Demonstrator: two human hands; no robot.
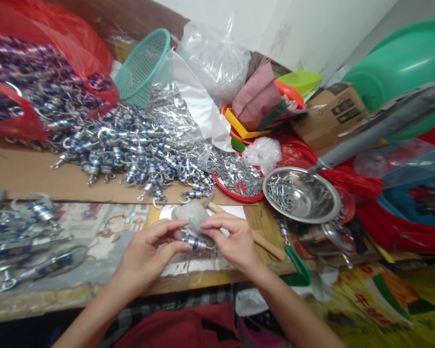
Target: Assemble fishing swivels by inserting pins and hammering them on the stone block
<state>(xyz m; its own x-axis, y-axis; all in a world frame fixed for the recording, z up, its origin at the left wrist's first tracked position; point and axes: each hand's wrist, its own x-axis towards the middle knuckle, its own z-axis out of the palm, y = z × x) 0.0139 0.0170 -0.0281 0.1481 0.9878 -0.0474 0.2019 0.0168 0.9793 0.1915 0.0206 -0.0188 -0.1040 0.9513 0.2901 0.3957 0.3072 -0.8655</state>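
My left hand (150,251) and my right hand (232,239) meet over the worn table edge and pinch one small silver clasp with blue bands (193,242) between their fingertips. Just behind the clasp lies a grey stone block (190,212) on a white sheet. A wooden-handled hammer (239,224) lies partly under my right hand. A big heap of the same blue-banded clasps (130,150) covers the cardboard further back.
A steel bowl (304,195) with small metal pieces stands right, beside a red plate (239,181) of silver bits. More clasps (25,237) lie at the left. Red bags (18,72), a teal basket (141,65), a cardboard box (333,116) and a green basin (406,63) crowd the back.
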